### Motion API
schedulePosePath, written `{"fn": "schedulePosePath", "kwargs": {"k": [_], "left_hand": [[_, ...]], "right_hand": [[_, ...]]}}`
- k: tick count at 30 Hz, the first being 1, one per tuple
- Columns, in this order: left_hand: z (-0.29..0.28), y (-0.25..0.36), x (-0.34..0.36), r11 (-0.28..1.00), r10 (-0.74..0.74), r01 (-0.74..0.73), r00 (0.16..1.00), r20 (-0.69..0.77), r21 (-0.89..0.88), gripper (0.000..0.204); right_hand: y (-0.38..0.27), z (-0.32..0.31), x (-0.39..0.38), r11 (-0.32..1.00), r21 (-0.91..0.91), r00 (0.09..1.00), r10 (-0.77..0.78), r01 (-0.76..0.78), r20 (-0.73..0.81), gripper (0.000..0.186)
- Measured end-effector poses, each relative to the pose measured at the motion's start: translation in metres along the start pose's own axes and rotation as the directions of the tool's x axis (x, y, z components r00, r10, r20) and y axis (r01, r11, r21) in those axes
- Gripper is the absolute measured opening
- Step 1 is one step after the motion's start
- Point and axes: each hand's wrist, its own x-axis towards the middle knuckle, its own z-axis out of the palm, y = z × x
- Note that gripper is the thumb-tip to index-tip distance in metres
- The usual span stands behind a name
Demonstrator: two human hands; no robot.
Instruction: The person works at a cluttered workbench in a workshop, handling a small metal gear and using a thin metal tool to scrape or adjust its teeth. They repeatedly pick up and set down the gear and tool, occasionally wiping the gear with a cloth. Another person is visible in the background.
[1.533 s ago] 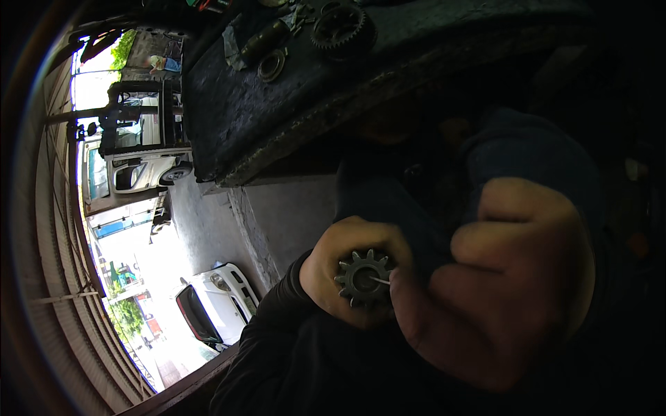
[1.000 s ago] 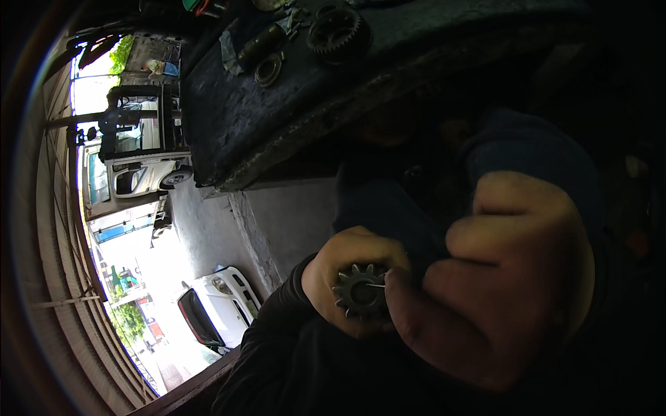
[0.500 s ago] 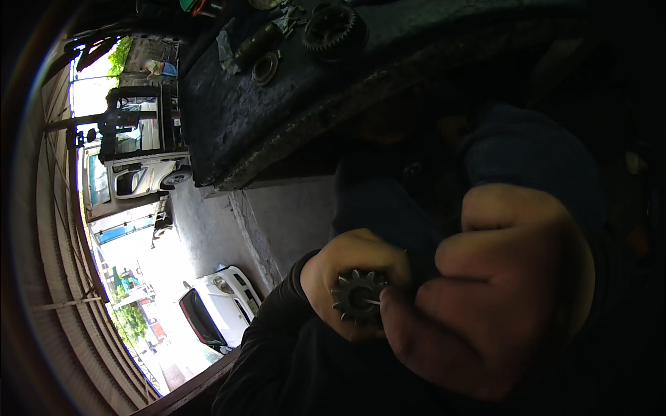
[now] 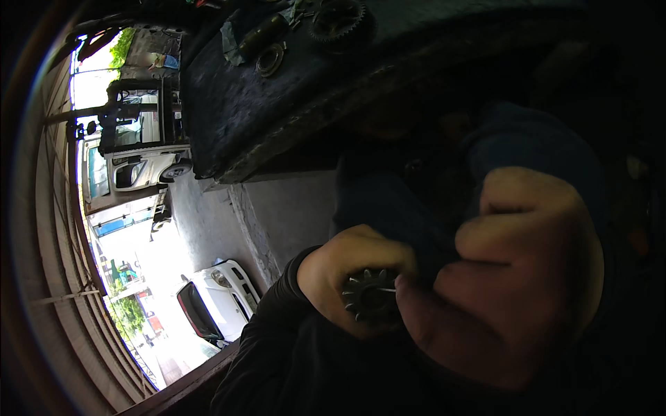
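Note:
My left hand (image 4: pixel 340 258), in a dark sleeve, wraps round a small dark toothed gear (image 4: pixel 356 297) with its open end facing up. Over the gear's right side, my right hand (image 4: pixel 531 277) is closed with its fingers curled. From between its thumb and fingertips pokes the tip of a thin metal rod (image 4: pixel 390 290), lying across the gear's rim. The rest of the rod is hidden in the right hand, so its kind cannot be made out.
A dark workbench (image 4: pixel 236 132) runs along the far side. It bears a large toothed gear (image 4: pixel 338 24), a ring-shaped part (image 4: pixel 270 60) and a dark cylinder (image 4: pixel 263 36). My blue-clad leg (image 4: pixel 378 204) is below. Left, outside, stands a white car (image 4: pixel 222 298).
My right hand has moved a little right and away, and the rod's tip has shifted from inside the gear's bore to its rim. The gear has moved slightly right in my left hand.

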Motion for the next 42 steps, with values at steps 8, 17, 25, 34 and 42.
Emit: {"fn": "schedulePosePath", "kwargs": {"k": [8, 17, 25, 34, 42], "left_hand": [[0.003, 0.005, -0.009, 0.996, -0.029, 0.039, 0.993, -0.113, 0.081, 0.035], [0.0, 0.041, 0.007, 0.859, -0.031, 0.111, 0.986, -0.164, 0.5, 0.035], [0.002, 0.041, 0.008, 0.847, -0.071, 0.169, 0.976, -0.207, 0.504, 0.034], [0.008, 0.026, -0.009, 0.893, -0.042, 0.206, 0.923, -0.383, 0.4, 0.036], [0.005, 0.033, -0.003, 0.844, -0.189, 0.324, 0.925, -0.329, 0.428, 0.036]], "right_hand": [[-0.002, -0.005, 0.002, 1.0, -0.004, 0.999, -0.006, 0.007, 0.044, 0.018], [-0.006, -0.008, 0.003, 0.994, -0.043, 0.995, 0.098, -0.097, 0.024, 0.019], [0.0, -0.002, 0.002, 0.997, -0.073, 1.0, 0.005, -0.006, -0.014, 0.016], [0.001, -0.015, 0.03, 0.931, 0.12, 0.926, 0.316, -0.345, 0.207, 0.024], [-0.007, -0.01, 0.014, 0.952, 0.0, 0.952, 0.306, -0.306, -0.017, 0.017]]}}
